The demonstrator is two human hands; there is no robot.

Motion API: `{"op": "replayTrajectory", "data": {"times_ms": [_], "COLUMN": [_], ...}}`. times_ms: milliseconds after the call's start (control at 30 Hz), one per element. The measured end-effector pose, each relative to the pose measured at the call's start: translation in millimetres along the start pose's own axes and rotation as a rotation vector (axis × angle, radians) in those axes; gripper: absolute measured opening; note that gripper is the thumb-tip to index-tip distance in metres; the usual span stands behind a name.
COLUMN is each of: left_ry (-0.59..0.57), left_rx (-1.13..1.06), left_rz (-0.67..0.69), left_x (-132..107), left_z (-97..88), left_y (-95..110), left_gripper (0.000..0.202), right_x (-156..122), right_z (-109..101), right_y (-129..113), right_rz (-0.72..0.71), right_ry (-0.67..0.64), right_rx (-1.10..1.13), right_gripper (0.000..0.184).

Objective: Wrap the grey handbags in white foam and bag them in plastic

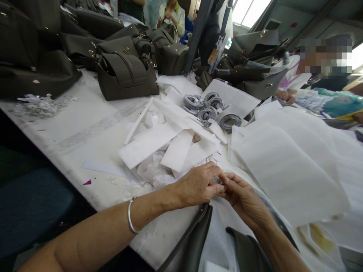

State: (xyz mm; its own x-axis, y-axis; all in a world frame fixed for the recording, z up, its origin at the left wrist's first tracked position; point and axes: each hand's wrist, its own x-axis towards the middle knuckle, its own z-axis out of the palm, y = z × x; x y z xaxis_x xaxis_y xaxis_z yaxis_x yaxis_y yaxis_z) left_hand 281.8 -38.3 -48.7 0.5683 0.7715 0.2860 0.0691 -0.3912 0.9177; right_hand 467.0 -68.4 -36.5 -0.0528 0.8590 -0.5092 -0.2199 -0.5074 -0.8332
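Note:
My left hand, with a silver bangle at the wrist, meets my right hand just in front of me. The fingers of both are closed in a pinch at the same spot. Between the fingertips there may be a small clear or greyish piece, too small to name. Directly below the hands lies a dark olive handbag, open at the top, with whitish lining or wrapping showing inside. Its lower part is cut off by the picture's edge.
Loose white paper strips lie beyond my hands, with several coiled grey straps behind them. White foam sheets are stacked at right. Finished handbags line the back. Plastic scraps sit far left. Co-workers stand across the table.

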Motion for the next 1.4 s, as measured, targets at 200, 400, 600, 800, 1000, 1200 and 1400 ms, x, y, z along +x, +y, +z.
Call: {"op": "replayTrajectory", "data": {"times_ms": [200,400,600,800,1000,1200,1400], "left_ry": [0.014,0.020,-0.060,-0.072,-0.019,0.031,0.095], "left_rx": [0.028,0.015,0.059,0.099,0.201,0.190,0.024], "left_rz": [-0.047,-0.158,-0.163,-0.224,-0.047,-0.092,-0.131], "left_x": [-1,-1,-1,-1,-1,1,3], "left_z": [1.0,-3.5,-4.8,-4.6,-2.4,-3.7,-13.5], "left_y": [0,2,3,0,-1,0,3], "left_gripper": [0.023,0.023,0.030,0.030,0.013,0.021,0.020], "right_x": [1,-2,-2,-7,-9,-6,-3], "right_z": [-7,-4,2,4,6,4,0], "right_y": [3,5,6,3,3,4,7], "right_rz": [-0.116,-0.177,-0.198,-0.232,-0.297,-0.299,-0.312], "right_ry": [0.075,0.125,0.168,0.143,0.115,0.095,0.054], "right_rx": [-0.099,-0.137,-0.091,-0.126,-0.216,-0.339,-0.591], "right_gripper": [0.033,0.031,0.035,0.033,0.032,0.031,0.031]}}
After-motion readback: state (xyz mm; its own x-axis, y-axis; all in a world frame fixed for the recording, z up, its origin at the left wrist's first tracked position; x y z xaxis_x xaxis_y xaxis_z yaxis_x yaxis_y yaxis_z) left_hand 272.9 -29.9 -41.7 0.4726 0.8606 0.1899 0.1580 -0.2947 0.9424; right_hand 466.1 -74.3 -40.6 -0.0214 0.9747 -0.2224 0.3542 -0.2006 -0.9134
